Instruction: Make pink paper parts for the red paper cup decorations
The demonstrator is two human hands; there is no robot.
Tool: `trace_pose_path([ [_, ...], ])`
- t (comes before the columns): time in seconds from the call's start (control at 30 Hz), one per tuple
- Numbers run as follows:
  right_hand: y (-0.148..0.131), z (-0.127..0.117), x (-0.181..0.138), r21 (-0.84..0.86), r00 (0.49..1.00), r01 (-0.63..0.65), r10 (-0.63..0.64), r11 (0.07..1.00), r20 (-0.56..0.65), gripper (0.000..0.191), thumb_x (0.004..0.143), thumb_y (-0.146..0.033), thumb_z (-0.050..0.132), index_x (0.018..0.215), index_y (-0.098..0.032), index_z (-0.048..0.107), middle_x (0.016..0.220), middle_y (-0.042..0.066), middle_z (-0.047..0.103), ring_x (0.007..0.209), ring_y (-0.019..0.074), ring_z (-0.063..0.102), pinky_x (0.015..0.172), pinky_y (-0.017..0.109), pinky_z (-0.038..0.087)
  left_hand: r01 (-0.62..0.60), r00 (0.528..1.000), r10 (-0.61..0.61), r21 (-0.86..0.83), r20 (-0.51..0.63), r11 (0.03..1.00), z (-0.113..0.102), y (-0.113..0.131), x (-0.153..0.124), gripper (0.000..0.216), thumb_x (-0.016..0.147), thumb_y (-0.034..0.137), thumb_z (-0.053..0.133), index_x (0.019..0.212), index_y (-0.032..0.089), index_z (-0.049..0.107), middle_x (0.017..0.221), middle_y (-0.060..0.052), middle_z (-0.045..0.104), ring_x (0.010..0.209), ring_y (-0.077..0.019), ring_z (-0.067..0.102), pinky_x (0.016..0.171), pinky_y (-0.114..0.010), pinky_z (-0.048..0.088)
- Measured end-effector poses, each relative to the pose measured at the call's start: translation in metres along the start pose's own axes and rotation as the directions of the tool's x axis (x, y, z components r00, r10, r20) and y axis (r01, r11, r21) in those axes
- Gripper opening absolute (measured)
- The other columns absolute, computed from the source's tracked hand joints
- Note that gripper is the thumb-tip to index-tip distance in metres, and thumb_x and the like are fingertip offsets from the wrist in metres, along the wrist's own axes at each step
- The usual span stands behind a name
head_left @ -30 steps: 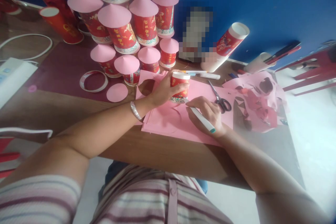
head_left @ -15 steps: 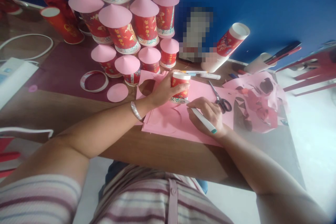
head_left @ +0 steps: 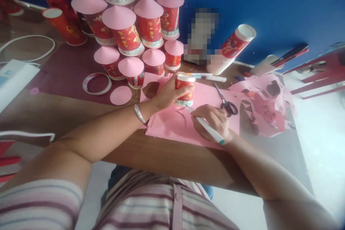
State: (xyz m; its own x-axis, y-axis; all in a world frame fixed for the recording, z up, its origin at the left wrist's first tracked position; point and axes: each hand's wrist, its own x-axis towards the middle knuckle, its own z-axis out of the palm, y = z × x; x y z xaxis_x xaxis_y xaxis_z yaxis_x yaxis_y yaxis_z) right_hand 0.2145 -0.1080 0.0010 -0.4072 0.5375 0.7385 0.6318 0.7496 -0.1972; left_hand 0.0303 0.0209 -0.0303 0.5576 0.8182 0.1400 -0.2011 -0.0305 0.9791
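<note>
A small red paper cup (head_left: pixel 185 95) with a white rim and green marks along its white base stands upright over the pink paper. My left hand (head_left: pixel 172 91) is wrapped round it from the left, thumb across its front. Between the fingers of my right hand (head_left: pixel 211 122) is a white marker (head_left: pixel 208 129) with a green end. Its tip is at the lower edge of the cup; whether it touches is too small to tell. Beneath both hands lie stacked pink paper sheets (head_left: pixel 167 129). Black-handled scissors (head_left: pixel 229 107) rest just beyond my right hand.
Red cups with pink cone roofs (head_left: pixel 118 18) are stacked at the back left. A paper ring (head_left: pixel 90 91) and a pink disc (head_left: pixel 120 95) lie left of my hand. Cut pink scraps (head_left: pixel 269 111) cover the right side. A tall paper tube (head_left: pixel 231 48) leans near the blue wall.
My right hand has shifted slightly, bringing the marker's tip left and down along the cup's base. The green end has dropped a little. My left hand and the cup stay put.
</note>
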Motion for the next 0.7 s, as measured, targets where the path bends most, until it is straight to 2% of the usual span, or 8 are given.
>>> trace_pose_path([
  [0.2,0.001,-0.0014,0.0013,0.03,1.0,-0.004,0.004,1.0,0.007,0.031,0.102,-0.002,0.07,0.123,-0.025,0.067,0.086,-0.002,0.076,0.069,0.0159,0.075,0.062,0.027,0.061,0.021,0.999,-0.022,-0.017,-0.046,1.0,0.002,0.0027,-0.001,0.049,0.087,0.049,0.091,0.115,0.024,0.059,0.105,-0.002,0.072,0.095,-0.0181,0.071,0.084,-0.034,0.063],
  [0.33,0.0005,-0.0012,0.0032,0.017,1.0,0.003,-0.003,1.0,-0.005,0.024,0.108,-0.008,0.07,0.122,-0.027,0.067,0.084,-0.001,0.077,0.065,0.0166,0.076,0.06,0.028,0.063,0.024,0.999,-0.026,-0.047,-0.028,0.999,0.0004,0.0001,-0.0006,0.051,0.087,0.053,0.092,0.116,0.023,0.062,0.106,-0.003,0.074,0.096,-0.02,0.073,0.086,-0.036,0.064],
  [0.43,0.0015,0.0005,0.003,0.013,0.998,-0.005,0.006,1.0,-0.064,0.018,0.113,-0.013,0.067,0.119,-0.03,0.069,0.082,-0.002,0.077,0.066,0.0168,0.078,0.06,0.029,0.065,0.041,0.999,-0.043,-0.082,-0.023,0.996,-0.0026,-0.0007,-0.0017,0.055,0.088,0.055,0.092,0.124,0.023,0.066,0.116,-0.007,0.078,0.108,-0.0242,0.078,0.094,-0.039,0.067],
  [0.5,0.0027,0.0017,0.0021,0.009,0.996,-0.007,0.007,1.0,-0.093,0.02,0.111,-0.012,0.069,0.119,-0.03,0.069,0.083,-0.002,0.078,0.069,0.0184,0.079,0.069,0.033,0.072,0.047,0.998,-0.051,-0.096,-0.039,0.994,-0.0047,-0.0003,-0.0033,0.058,0.09,0.053,0.09,0.135,0.024,0.066,0.129,-0.01,0.078,0.121,-0.0274,0.078,0.102,-0.042,0.068],
  [0.57,0.0039,0.0026,0.0011,0.018,0.996,0.005,-0.004,1.0,-0.094,0.026,0.107,-0.008,0.072,0.121,-0.03,0.069,0.084,-0.001,0.079,0.07,0.0202,0.079,0.087,0.041,0.079,0.032,0.998,-0.038,-0.094,-0.056,0.995,-0.0064,-0.0003,-0.0045,0.057,0.094,0.051,0.086,0.141,0.026,0.066,0.137,-0.011,0.077,0.131,-0.0295,0.077,0.11,-0.045,0.067],
  [0.63,0.0048,0.0033,0.0,0.046,0.997,0.022,-0.018,0.999,-0.077,0.028,0.106,-0.008,0.073,0.123,-0.029,0.069,0.085,-0.001,0.08,0.069,0.0199,0.077,0.102,0.048,0.08,0.01,0.998,-0.014,-0.08,-0.057,0.997,-0.0073,-0.0015,-0.0048,0.051,0.097,0.05,0.082,0.139,0.026,0.068,0.138,-0.012,0.076,0.134,-0.0306,0.076,0.112,-0.046,0.067],
  [0.7,0.005,0.0043,-0.0009,0.07,0.998,0.024,-0.02,0.997,-0.056,0.026,0.107,-0.008,0.072,0.124,-0.028,0.069,0.087,0.0,0.08,0.07,0.0187,0.077,0.107,0.051,0.079,0.003,0.998,-0.008,-0.084,-0.056,0.996,-0.0072,-0.0032,-0.0043,0.048,0.097,0.05,0.079,0.137,0.025,0.07,0.138,-0.012,0.076,0.133,-0.031,0.076,0.11,-0.046,0.067],
])
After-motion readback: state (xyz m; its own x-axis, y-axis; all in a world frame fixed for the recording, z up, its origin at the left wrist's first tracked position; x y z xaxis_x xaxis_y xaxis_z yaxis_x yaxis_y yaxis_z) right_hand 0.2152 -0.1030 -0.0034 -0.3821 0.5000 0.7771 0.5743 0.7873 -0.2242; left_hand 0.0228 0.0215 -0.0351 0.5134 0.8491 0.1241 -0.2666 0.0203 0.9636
